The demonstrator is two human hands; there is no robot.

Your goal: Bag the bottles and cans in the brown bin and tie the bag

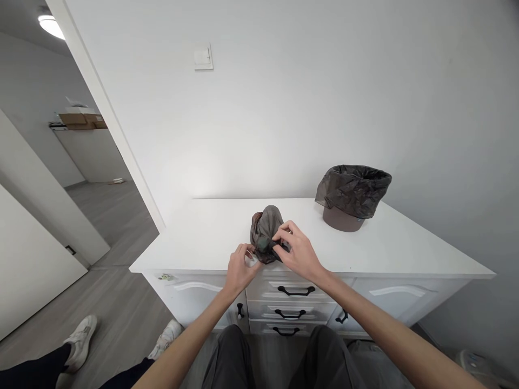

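Observation:
A dark, translucent plastic bag (pixel 267 224), bunched up and filled, rests near the front edge of the white cabinet top (pixel 219 227). My left hand (pixel 241 267) is at its lower left side, thumb and fingers curled on the bag's edge. From the right, my right hand (pixel 298 248) pinches the gathered dark plastic between thumb and fingers. What fills the bag is hard to make out. Farther right on the cabinet stands a brown bin (pixel 343 219), lined with another dark bag (pixel 352 189) folded over its rim.
The cabinet front has drawers with black handles (pixel 295 291). A wall with a light switch (pixel 203 57) rises behind. At the lower left are a person's legs and white shoes (pixel 81 340), near an open doorway.

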